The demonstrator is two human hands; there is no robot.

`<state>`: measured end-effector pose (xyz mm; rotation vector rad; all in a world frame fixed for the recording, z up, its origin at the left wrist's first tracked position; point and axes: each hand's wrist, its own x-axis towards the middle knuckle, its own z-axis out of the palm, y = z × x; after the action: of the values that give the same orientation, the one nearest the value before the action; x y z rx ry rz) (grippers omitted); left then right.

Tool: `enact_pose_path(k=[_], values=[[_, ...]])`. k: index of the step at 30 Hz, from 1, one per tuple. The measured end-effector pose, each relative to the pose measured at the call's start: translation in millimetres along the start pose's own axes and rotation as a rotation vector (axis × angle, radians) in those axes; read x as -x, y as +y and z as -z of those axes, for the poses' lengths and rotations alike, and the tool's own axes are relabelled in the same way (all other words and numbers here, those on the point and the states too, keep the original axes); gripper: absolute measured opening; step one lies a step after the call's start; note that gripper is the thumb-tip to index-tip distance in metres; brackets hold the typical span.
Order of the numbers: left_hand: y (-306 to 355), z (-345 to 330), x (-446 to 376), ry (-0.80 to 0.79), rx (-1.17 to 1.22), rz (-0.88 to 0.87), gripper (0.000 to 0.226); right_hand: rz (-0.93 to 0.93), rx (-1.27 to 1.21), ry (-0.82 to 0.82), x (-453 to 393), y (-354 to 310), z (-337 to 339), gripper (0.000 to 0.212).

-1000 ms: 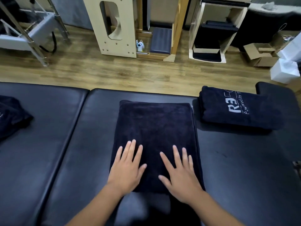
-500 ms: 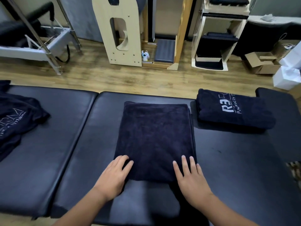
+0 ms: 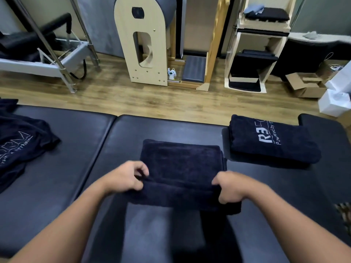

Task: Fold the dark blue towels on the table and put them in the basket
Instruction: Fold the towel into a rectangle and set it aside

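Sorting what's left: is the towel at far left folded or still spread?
Unfolded: the left towel lies rumpled and spread on the table, its edges uneven.

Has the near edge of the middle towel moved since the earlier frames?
Yes. Both hands, left hand and right hand, grip the middle towel; its near edge is lifted and folding away, toward the folded logo towel.

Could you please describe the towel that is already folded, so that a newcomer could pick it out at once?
Start at the black padded table and go to its far right side. The folded towel lies there, untouched; unlike the plain towel in both hands and the crumpled towel at left, it is neat with white lettering on top.
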<state>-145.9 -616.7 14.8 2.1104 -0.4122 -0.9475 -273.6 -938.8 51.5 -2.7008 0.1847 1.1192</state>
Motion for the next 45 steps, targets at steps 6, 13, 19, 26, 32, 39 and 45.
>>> enact_pose_path(k=[6,13,19,26,32,39,45], values=[[20.9,24.9,-69.3,0.618,0.205,-0.054,0.025,-0.187,-0.229,0.486,-58.8,21.0,51.4,0.028],[5.9,-16.3,-74.1,0.634,-0.822,-0.568,0.041,-0.275,0.083,0.714,-126.4,23.6,28.6,0.029],[-24.4,-25.8,-94.8,0.104,-0.997,-0.145,0.079,-0.182,-0.119,0.38,-109.6,-8.2,-26.8,0.073],[-20.1,-15.7,-104.7,0.114,-0.894,-0.129,0.067,-0.274,-0.112,0.315,-116.1,-11.8,-19.9,0.082],[4.8,-38.7,-78.6,0.378,-0.607,0.294,0.057,-0.362,-0.067,0.462,-93.2,-34.0,-26.2,0.071],[4.6,-33.1,-86.5,0.314,-0.284,0.247,0.066,-0.347,-0.19,0.366,-66.8,-37.3,-41.1,0.076],[37.1,-67.6,-86.7,0.21,-0.362,0.155,0.07,-0.466,-0.195,0.336,-34.0,-12.1,-60.3,0.079]])
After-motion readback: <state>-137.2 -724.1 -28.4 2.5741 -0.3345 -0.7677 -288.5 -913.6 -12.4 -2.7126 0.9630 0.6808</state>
